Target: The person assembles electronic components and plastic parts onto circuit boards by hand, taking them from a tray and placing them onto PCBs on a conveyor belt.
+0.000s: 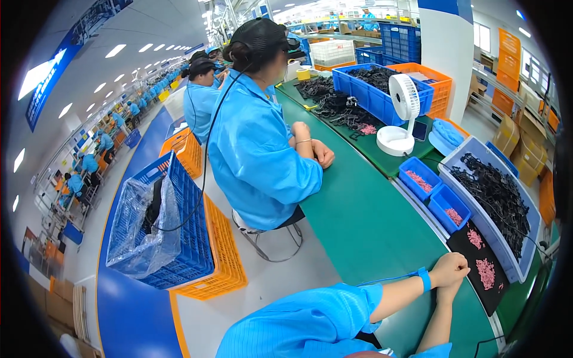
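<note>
Green workbench (352,218), white fan (395,141), black mat (477,254), loose black parts (341,110)

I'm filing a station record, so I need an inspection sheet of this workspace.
Surface: green tabletop; black mat along its right side
Job's things: pink pieces on the mat; black parts in a pale bin
Clutter: white fan, dark flat device
Grip: left hand and right hand touching, beside the mat; contents hidden
Cables: blue cord at the left wrist's blue band; black cable, lower right
Surroundings: seated co-worker; stacked crates

Right hand (447,292) partly hidden by left hand (450,269); right sleeve (434,351) cropped below.
</note>
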Tool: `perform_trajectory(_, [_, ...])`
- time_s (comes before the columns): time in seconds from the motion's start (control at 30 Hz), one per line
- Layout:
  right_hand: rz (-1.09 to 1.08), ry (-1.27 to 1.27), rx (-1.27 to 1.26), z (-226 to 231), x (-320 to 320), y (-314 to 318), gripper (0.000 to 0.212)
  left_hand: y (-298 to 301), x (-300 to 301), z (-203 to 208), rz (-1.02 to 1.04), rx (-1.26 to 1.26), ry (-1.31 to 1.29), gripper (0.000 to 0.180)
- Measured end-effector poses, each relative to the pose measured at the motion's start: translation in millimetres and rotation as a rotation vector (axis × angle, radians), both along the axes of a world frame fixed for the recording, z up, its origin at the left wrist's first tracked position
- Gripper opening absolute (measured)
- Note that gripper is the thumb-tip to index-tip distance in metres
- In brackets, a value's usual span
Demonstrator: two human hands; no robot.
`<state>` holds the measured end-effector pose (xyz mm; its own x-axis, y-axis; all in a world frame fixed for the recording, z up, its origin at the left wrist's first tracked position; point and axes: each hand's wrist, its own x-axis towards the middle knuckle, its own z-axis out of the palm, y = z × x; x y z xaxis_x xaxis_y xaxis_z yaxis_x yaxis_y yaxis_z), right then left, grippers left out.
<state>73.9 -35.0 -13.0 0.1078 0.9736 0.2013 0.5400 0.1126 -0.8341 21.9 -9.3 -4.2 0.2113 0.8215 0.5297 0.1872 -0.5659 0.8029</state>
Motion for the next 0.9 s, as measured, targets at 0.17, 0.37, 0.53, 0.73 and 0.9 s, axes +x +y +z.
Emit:
perform_trajectory(0.17, [-0.100, -0.012, -0.001, -17, 24, -5, 0.030, 9, -2, -2, -0.014, -0.307, -0.130, 0.026])
perform_trajectory(0.37, [-0.092, -0.011, -0.080, -3, 15, -9, 0.033, 12, -2, -3, -0.005, -0.306, -0.121, 0.027])
perform_trajectory(0.53, [-0.101, 0.047, -0.005, -22, 26, -1, 0.033, 13, 1, -4, -0.011, -0.305, -0.120, 0.028])
perform_trajectory(0.73, [-0.093, 0.022, -0.015, -4, 13, -7, 0.032, 15, -2, -7, -0.012, -0.317, -0.110, 0.029])
perform_trajectory(0.9, [-0.101, 0.051, 0.019, -27, 24, 2, 0.032, 14, -2, -4, -0.022, -0.330, -0.098, 0.029])
